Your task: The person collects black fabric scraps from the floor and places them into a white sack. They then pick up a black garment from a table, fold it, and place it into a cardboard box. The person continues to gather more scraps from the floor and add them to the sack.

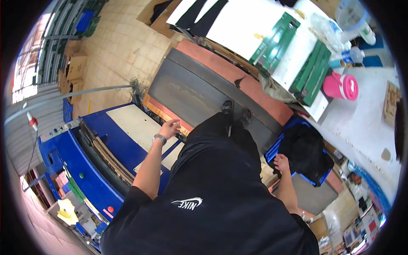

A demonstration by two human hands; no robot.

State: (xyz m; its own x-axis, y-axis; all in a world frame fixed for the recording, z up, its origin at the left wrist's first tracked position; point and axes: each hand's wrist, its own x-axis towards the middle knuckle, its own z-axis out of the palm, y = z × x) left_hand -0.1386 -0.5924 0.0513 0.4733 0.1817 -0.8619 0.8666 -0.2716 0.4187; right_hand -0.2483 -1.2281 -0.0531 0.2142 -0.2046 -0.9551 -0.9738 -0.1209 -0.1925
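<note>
Two hands [170,128] [281,163], one wristwatch [160,138], one pink jug [345,87] show.

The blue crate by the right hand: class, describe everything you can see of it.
The blue crate looks like plastic, with upright slats and gaps along one wall. Black cloth is heaped inside, spilling over the rim and hiding most of the crate, including its bottom. It sits to the person's right, beside the white table. The right hand overlaps its edge in this view; whether they touch is unclear.
</note>
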